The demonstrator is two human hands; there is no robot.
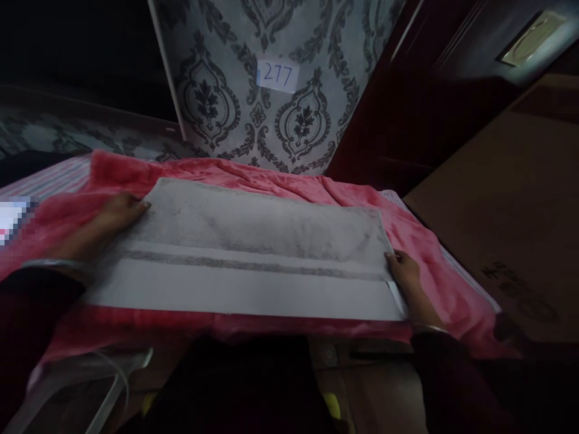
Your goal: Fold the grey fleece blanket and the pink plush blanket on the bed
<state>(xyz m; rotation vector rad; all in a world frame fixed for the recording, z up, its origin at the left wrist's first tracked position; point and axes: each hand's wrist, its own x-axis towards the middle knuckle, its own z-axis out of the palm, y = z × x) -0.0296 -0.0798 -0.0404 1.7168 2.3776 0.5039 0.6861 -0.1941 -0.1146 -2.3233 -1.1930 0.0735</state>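
A grey plush towel [266, 226] with a smooth, paler band along its near side is spread wide before me, over a pink blanket [452, 301]. At its left edge, my left hand [120, 216] pinches the cloth between thumb and fingers. My right hand [406, 272] grips the right edge, thumb on top, its other fingers partly hidden. Just below the right fingers, a small white tag or folded corner [396, 298] sticks out from the side. The towel's underside is hidden.
Behind the table stands a patterned wall with a paper marked 277 [277, 75]. A large cardboard box [511, 217] is on the right, and a dark screen [81, 54] at the upper left. A pale chair or stool frame [113, 386] shows below left.
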